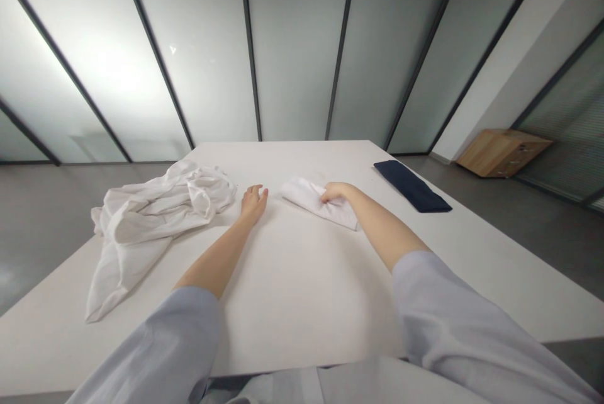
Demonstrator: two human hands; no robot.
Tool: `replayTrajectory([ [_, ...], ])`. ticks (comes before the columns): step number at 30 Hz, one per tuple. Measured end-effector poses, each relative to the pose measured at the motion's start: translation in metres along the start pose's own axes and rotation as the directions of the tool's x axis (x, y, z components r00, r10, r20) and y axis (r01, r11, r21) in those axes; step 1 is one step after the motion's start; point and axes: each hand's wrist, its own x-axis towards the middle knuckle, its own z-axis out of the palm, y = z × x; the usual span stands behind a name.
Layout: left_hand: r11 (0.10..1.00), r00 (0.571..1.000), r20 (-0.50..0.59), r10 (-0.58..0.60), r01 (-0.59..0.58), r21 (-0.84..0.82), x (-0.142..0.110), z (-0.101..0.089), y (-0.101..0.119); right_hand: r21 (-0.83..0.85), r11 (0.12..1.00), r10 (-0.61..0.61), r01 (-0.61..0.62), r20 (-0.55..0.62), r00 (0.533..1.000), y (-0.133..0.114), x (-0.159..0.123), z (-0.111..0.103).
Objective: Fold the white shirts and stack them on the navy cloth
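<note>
A small folded white cloth [302,193] lies slantwise near the middle of the white table. My right hand [336,192] grips it on top, fingers bunching the fabric toward its right part. Left of the cloth, and apart from it, my left hand [255,201] rests on or just over the tabletop with fingers spread and nothing in them. A large crumpled heap of white fabric [155,209] sits to the left of that hand, one corner trailing toward the table's near edge. What kind of item either white cloth is, I cannot tell.
A dark navy folded cloth [411,186] lies flat at the right side of the white table [302,303]. Frosted glass panels [297,45] stand behind the table. On the floor at the far right is a wooden cabinet [495,152].
</note>
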Motion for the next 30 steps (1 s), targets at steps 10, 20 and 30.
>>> replayTrajectory([
  [10, 0.994, 0.995, 0.093, 0.036, -0.045, 0.1, -0.004, 0.0, 0.005, -0.067, 0.951, 0.253, -0.3, -0.387, 0.887, 0.113, -0.041, 0.023],
  [20, 0.99, 0.992, 0.12, 0.033, -0.049, 0.132, -0.002, -0.001, 0.005, 0.161, 0.868, 0.467, -0.471, -0.587, 0.661, 0.171, -0.066, 0.015],
  [30, 0.995, 0.998, 0.059, 0.033, -0.039, 0.097, -0.002, 0.003, -0.004, 0.312, 0.823, 0.53, -0.474, -0.722, 0.445, 0.233, -0.063, -0.042],
])
